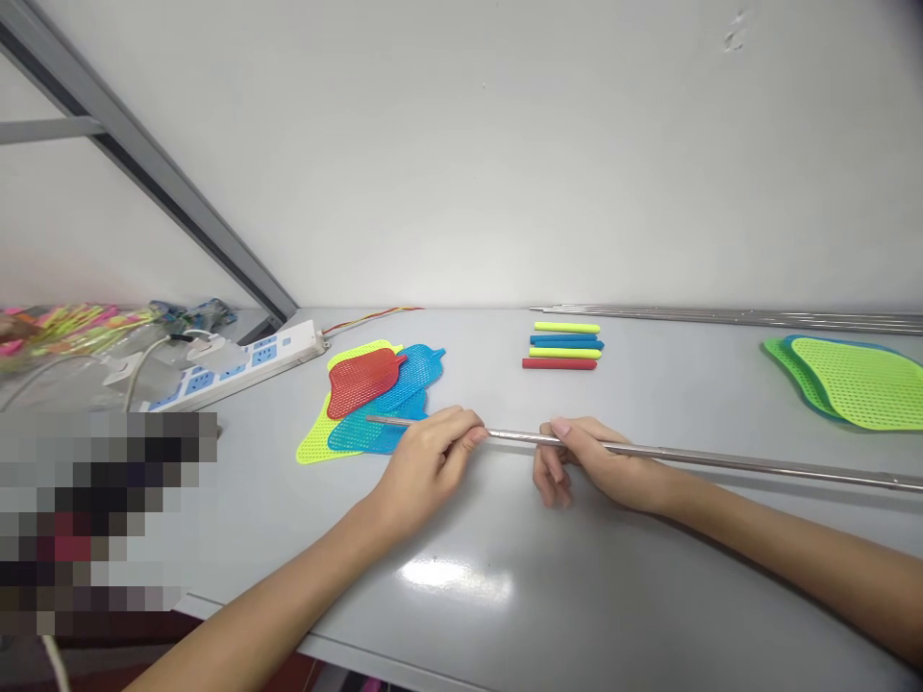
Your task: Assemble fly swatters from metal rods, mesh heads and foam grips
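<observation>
A long thin metal telescopic rod point(721, 462) runs across the table from the centre out past the right edge of view. Near its thin end my left hand point(433, 457) is closed round it, and the tip pokes out to the left over the plastic mesh fly swatter heads. My right hand point(591, 459) pinches the rod further right between thumb and fingers, its lower fingers hanging loose. Those swatter heads lie in an overlapping pile: a red swatter head point(361, 380) on top, with a blue swatter head point(414, 375) and yellow ones around and under it.
Several coloured plastic handle tubes point(564, 353) lie in a row behind my hands. Metal rods point(721, 316) rest along the wall. Green and blue swatter heads point(865, 383) are at the right. A power strip point(245, 363) with plugs and cables stands left, near bagged colourful items point(79, 332).
</observation>
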The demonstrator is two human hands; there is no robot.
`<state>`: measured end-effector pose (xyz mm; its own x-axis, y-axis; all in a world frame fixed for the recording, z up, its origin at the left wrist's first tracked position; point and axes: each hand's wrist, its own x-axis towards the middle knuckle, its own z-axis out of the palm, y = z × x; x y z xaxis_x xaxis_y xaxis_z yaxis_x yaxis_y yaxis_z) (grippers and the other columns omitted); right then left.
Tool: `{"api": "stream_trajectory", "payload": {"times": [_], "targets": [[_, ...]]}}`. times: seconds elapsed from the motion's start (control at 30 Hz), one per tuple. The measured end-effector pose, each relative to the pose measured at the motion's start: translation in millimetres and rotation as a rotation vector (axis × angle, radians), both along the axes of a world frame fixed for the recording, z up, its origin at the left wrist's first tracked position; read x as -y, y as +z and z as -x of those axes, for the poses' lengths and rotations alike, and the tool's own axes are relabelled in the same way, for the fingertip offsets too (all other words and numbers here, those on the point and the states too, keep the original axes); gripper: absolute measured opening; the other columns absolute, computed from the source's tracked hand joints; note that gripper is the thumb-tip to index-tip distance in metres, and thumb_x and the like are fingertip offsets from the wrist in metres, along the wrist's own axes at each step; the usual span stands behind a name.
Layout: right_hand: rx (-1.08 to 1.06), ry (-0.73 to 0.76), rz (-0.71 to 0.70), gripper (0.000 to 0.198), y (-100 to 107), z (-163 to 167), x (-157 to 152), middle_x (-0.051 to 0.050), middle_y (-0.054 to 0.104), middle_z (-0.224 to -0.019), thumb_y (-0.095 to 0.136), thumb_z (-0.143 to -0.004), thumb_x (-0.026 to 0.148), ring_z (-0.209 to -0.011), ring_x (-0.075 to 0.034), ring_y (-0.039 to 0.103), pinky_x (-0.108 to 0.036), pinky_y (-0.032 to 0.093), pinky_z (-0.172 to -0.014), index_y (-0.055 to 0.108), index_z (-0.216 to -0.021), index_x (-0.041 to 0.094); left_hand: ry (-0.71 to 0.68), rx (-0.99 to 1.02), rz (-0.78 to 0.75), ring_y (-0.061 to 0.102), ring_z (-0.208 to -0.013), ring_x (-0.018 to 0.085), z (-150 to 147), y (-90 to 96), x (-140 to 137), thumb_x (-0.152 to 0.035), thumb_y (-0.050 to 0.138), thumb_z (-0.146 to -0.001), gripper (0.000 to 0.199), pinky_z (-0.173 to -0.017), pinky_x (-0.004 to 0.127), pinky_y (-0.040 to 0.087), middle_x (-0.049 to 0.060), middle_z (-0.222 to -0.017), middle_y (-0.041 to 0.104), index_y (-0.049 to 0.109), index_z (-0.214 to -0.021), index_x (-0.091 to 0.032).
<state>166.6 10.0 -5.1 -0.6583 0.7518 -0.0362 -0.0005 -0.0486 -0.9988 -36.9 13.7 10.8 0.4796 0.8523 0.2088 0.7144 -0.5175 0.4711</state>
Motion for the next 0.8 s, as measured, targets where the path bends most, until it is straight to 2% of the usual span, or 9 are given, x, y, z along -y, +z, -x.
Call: {"api": "stream_trajectory", "payload": {"times": [0.47, 0.8], "targets": [[0.043, 0.006, -0.007, 0.041, 0.5, 0.1, 1.2, -0.003, 0.057, -0.060, 0.023, -0.088, 0.036, -0.051, -0.010, 0.047, -0.026, 0.038, -0.058, 0.042, -0.058, 0.016, 0.006, 0.006, 0.003, 0.044, -0.059, 0.011, -4.4, -1.5, 3.7, -0.026, 0.032, -0.086, 0.027, -0.054, 0.023, 0.031, -0.002, -0.060, 0.047, 0.049, -0.068, -0.017], [0.091, 0.012, -0.008, 0.041, 0.8, 0.5, 0.9, -0.003, 0.058, -0.062, 0.024, -0.087, 0.038, -0.051, -0.010, 0.046, -0.024, 0.037, -0.055, 0.043, -0.058, 0.016, -0.026, 0.024, 0.050, 0.042, -0.057, 0.009, -5.9, -4.5, 5.2, -0.024, 0.032, -0.087, 0.025, -0.055, 0.021, 0.030, -0.003, -0.060, 0.045, 0.045, -0.067, -0.016]]}}
